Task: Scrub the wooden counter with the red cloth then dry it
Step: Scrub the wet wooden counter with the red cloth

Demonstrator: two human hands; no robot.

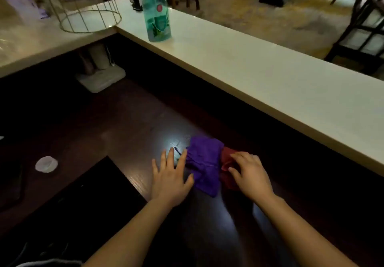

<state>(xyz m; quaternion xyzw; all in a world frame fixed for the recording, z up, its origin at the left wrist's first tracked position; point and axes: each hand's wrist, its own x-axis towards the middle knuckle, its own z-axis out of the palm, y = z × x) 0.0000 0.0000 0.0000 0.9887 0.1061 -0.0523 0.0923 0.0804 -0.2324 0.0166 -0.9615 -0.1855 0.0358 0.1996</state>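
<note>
Dark wood surface (128, 125), glossy under a spot of reflected light, with a purple cloth (204, 164) crumpled near its front edge and the red cloth (227, 162) bunched just beside it on the right, touching. Left hand (169, 178) flat and spread wide on the wood, thumb against the purple cloth, gripping nothing; right hand (250, 173) curled down onto the red cloth, fingertips pressed into its folds. Farther back, a green bottle (156, 15) upright on the raised pale ledge (259, 73), a wire frame (90, 20) to its left.
</note>
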